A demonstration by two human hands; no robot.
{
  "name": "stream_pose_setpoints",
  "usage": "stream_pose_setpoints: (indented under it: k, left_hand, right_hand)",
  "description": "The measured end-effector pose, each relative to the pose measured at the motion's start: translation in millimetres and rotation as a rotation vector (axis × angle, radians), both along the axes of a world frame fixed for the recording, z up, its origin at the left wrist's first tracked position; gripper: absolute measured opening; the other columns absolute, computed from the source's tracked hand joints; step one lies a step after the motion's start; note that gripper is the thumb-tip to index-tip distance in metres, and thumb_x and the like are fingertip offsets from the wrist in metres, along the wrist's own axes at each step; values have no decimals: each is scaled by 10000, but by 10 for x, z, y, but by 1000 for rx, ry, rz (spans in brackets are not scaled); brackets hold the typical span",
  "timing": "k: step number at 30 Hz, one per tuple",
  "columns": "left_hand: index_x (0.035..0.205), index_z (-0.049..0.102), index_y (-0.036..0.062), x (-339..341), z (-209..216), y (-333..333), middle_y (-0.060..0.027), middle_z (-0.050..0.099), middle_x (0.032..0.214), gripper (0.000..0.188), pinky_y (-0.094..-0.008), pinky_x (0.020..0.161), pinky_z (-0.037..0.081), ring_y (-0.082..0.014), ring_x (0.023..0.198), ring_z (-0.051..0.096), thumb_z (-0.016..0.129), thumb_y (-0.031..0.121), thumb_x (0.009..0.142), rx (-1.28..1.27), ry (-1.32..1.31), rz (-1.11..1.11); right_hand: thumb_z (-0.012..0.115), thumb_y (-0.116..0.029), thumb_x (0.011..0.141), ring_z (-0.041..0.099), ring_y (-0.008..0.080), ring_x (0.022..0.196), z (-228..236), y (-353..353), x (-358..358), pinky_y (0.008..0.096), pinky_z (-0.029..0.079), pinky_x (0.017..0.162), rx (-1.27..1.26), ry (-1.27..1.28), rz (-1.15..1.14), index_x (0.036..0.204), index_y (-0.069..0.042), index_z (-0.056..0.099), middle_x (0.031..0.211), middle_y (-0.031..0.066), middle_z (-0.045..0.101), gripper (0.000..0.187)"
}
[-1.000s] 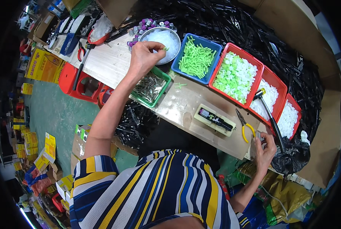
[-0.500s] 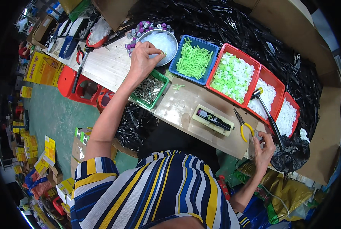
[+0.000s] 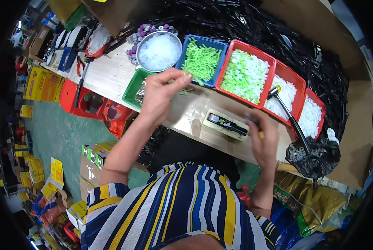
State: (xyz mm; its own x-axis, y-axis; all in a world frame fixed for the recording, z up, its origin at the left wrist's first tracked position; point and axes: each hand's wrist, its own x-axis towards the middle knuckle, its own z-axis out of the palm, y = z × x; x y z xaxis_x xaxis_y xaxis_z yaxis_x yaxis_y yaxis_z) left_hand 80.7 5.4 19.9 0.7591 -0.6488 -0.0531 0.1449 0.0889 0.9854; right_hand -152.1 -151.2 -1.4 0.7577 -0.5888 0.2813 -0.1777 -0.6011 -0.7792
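Note:
My left hand is over the green tray of metal pins, hiding much of it. Its thumb and forefinger are pinched together; whatever tiny piece they hold cannot be made out. Over the worktop, my right hand is blurred, fingers curled, with something small and greyish at the tips. It is just right of a cream holding block. A black part with a clear section lies in that block. Pliers with yellow handles are mostly hidden behind my right hand.
A metal bowl holds translucent pieces. A blue bin of green sticks stands beside red bins of green and white pieces. A hammer leans across the bins by a black plastic bag. Black parts pile up behind.
My left hand has left the bowl of translucent pieces and moved right and nearer, over the green tray. My right hand has moved left and up toward the cream block, covering the pliers.

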Motion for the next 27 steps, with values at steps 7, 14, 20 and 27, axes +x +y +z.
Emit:
stream_pose_setpoints:
  k: [7, 14, 20, 27]
  left_hand:
    - [959, 736, -17, -515, -201, -185, -55, 680, 965, 145, -251, 836, 456, -109, 893, 602, 753, 71, 844, -103, 299, -49]
    - [948, 736, -19, -625, -239, -210, -47, 671, 933, 132, -239, 781, 463, -98, 856, 598, 750, 65, 847, -100, 293, -97]
    - [918, 734, -22, -672, -266, -197, -28, 669, 845, 111, -215, 705, 454, -78, 759, 586, 750, 63, 849, -140, 337, -122]
    - [1042, 712, -17, -663, -295, -177, -42, 673, 923, 212, -236, 728, 463, -102, 827, 589, 736, 42, 840, -63, 27, -63]
  right_hand:
    - [699, -55, 870, 655, 167, 653, 138, 158, 209, 286, 504, 605, -14, -67, 49, 1061, -13, 636, 825, 105, 672, 205]
    - [710, -54, 864, 658, 168, 662, 129, 191, 188, 284, 508, 618, -19, -50, 45, 1041, -6, 641, 812, 103, 672, 196]
    - [718, -17, 835, 672, 210, 701, 55, 192, 238, 306, 511, 608, -250, -92, 66, 1015, -13, 650, 846, 103, 687, 193]
    - [731, 6, 803, 676, 224, 711, 89, 130, 258, 312, 517, 610, -400, -105, 94, 1003, -27, 660, 872, 113, 698, 215]
